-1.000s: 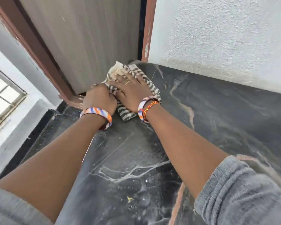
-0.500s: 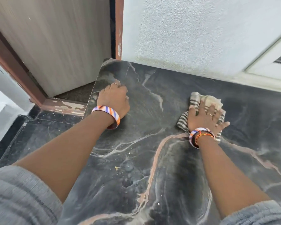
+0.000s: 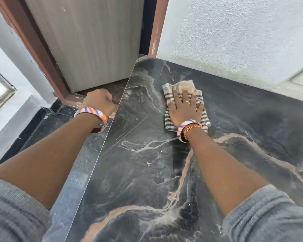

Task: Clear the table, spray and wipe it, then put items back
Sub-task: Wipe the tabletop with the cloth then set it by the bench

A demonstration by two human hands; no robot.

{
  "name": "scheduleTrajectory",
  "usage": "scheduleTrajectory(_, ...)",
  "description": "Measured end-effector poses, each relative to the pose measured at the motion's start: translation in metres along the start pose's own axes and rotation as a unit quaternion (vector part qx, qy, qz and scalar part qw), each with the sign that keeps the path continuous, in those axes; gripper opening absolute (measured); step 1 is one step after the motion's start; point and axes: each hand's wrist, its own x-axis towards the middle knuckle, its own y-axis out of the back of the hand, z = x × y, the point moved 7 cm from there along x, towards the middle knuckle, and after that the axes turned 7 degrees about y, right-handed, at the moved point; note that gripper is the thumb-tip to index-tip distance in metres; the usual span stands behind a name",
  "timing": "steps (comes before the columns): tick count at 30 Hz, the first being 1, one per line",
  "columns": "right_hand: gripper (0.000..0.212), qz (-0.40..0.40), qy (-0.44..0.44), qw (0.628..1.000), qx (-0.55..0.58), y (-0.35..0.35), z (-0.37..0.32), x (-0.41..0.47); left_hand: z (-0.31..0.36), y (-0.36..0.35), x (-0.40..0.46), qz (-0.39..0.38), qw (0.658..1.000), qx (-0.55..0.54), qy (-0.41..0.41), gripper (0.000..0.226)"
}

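The black marble table top (image 3: pixel 147 172) with pale and pink veins fills the middle and right of the view. On its far part lies a crumpled striped cloth (image 3: pixel 170 124). My right hand (image 3: pixel 185 110) presses flat on the cloth, fingers straight and spread, a ring on one finger. My left hand (image 3: pixel 98 102) hovers just past the table's left edge with its fingers curled into a fist, and I see nothing in it. Both wrists wear striped bangles.
A grey wooden door (image 3: pixel 94 41) in a brown frame stands beyond the table's far left corner. A rough white wall (image 3: pixel 234 32) runs along the table's back edge. Dark floor (image 3: pixel 47 123) lies left of the table. Small specks and crumbs (image 3: pixel 148 163) dot the marble.
My right hand has slid the cloth left and back toward the far corner. My left hand has left the table top and now sits beyond the left edge.
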Motion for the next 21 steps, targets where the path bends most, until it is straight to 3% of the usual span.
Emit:
scheduleTrajectory(3, 0.052, -0.022, 0.094, 0.995, 0.004, -0.008, -0.05, 0.004, -0.02, -0.007, -0.009, -0.04, 0.997, -0.062, 0.029, 0.022)
scheduleTrajectory(9, 0.049, -0.081, 0.256, 0.963, 0.008, -0.017, -0.114, 0.0, -0.053, -0.011, -0.025, -0.06, 0.993, -0.085, 0.046, 0.032)
scheduleTrajectory(16, 0.048, -0.099, 0.362, 0.926, 0.04, -0.028, -0.13, -0.042, -0.049, 0.0, -0.052, 0.024, 0.999, 0.045, -0.001, 0.026)
scheduleTrajectory(21, 0.045, -0.097, 0.375, 0.922, 0.012, -0.028, -0.109, -0.081, -0.029, -0.005, -0.083, 0.044, 0.994, 0.097, -0.023, 0.017)
